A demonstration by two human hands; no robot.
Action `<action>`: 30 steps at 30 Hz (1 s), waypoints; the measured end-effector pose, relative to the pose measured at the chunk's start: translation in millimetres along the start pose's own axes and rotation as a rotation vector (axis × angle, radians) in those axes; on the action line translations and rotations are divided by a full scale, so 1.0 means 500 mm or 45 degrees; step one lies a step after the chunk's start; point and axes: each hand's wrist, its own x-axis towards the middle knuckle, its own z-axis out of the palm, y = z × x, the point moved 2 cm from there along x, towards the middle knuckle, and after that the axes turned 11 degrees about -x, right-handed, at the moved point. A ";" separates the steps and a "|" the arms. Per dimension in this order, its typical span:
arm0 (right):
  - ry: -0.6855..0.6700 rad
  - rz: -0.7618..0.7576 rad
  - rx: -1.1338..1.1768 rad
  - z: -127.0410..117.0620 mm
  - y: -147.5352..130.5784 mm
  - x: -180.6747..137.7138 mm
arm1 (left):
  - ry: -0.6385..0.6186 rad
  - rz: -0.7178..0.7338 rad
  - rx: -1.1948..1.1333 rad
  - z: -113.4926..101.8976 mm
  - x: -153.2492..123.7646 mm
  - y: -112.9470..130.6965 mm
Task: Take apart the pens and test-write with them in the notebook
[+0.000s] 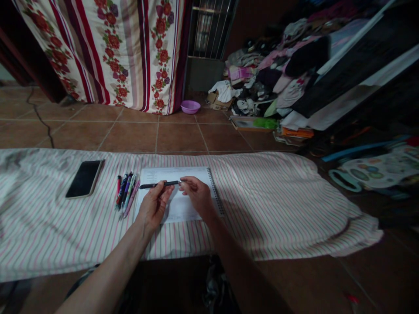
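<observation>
My left hand [156,201] is closed around the middle of a black pen [151,186], which lies nearly level above a spiral notebook [183,209]. At the pen's right end, the fingers of my right hand [196,192] pinch its silvery tip; whether a separate small part is between them I cannot make out. The notebook's page is white with faint print, and its coil runs down the right side. Left of the notebook lie several pens [126,192] side by side, in red, dark blue, purple, light green and pink.
A dark-screened phone [84,179] rests on the striped cloth [271,196] at left. Beyond it are the tiled floor [131,131], a floral curtain [131,52] and a purple basin [190,107]. Heaped clothes [278,74] fill the back right.
</observation>
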 end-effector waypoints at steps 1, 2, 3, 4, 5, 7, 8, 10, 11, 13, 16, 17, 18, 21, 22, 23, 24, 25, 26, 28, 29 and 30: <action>-0.006 0.007 -0.008 0.000 0.001 0.000 | 0.006 -0.002 0.001 -0.001 0.000 0.000; -0.014 0.011 -0.019 0.000 0.002 0.000 | 0.014 -0.005 0.001 -0.002 0.000 0.000; -0.019 0.011 -0.034 -0.001 0.004 0.000 | 0.021 -0.008 0.001 -0.002 0.001 0.000; -0.022 0.007 -0.052 -0.001 0.006 0.000 | 0.024 -0.011 0.002 -0.002 0.001 0.000; -0.020 -0.003 -0.066 -0.002 0.007 0.000 | 0.026 -0.012 0.004 -0.002 0.001 0.000; -0.012 -0.032 -0.075 -0.004 0.009 0.000 | 0.029 -0.008 0.000 -0.002 0.002 0.001; -0.006 -0.045 -0.066 -0.004 0.009 0.000 | 0.029 -0.005 -0.003 -0.002 0.002 0.001; 0.001 -0.059 -0.043 -0.005 0.008 -0.001 | 0.028 0.001 -0.006 -0.002 0.004 0.002; 0.002 -0.061 -0.040 -0.006 0.007 -0.001 | 0.024 0.003 -0.010 -0.002 0.005 0.002; 0.007 -0.059 -0.055 -0.005 0.007 -0.001 | 0.016 0.004 -0.019 -0.003 0.006 0.001; 0.009 -0.059 -0.080 -0.005 0.010 0.001 | 0.034 -0.003 -0.026 -0.002 0.005 -0.001; 0.009 -0.061 -0.090 -0.005 0.012 0.002 | 0.043 -0.006 -0.023 -0.001 0.003 -0.001; 0.011 -0.064 -0.107 -0.006 0.014 0.003 | 0.048 -0.009 -0.020 0.000 0.002 -0.001; 0.015 -0.092 -0.182 -0.009 0.018 0.004 | 0.043 -0.018 -0.008 0.002 -0.002 0.000; 0.014 -0.101 -0.198 -0.009 0.017 0.004 | 0.043 -0.024 -0.001 0.003 -0.003 0.000; 0.013 -0.102 -0.195 -0.010 0.016 0.003 | 0.047 -0.026 0.003 0.003 -0.003 0.000; 0.009 -0.093 -0.169 -0.009 0.014 0.003 | 0.055 -0.028 0.003 0.003 -0.003 0.001; 0.001 -0.076 -0.121 -0.009 0.012 0.002 | 0.065 -0.030 0.000 0.003 -0.003 0.001; -0.006 -0.056 -0.061 -0.007 0.010 0.001 | 0.077 -0.031 -0.010 0.004 -0.003 0.001; -0.014 -0.020 0.055 -0.005 0.006 0.001 | 0.096 -0.038 -0.034 0.004 -0.002 0.001; -0.014 -0.006 0.091 -0.003 0.005 0.001 | 0.101 -0.046 -0.045 0.005 -0.003 0.001; -0.016 0.007 0.111 -0.002 0.004 0.001 | 0.106 -0.056 -0.055 0.006 -0.003 0.001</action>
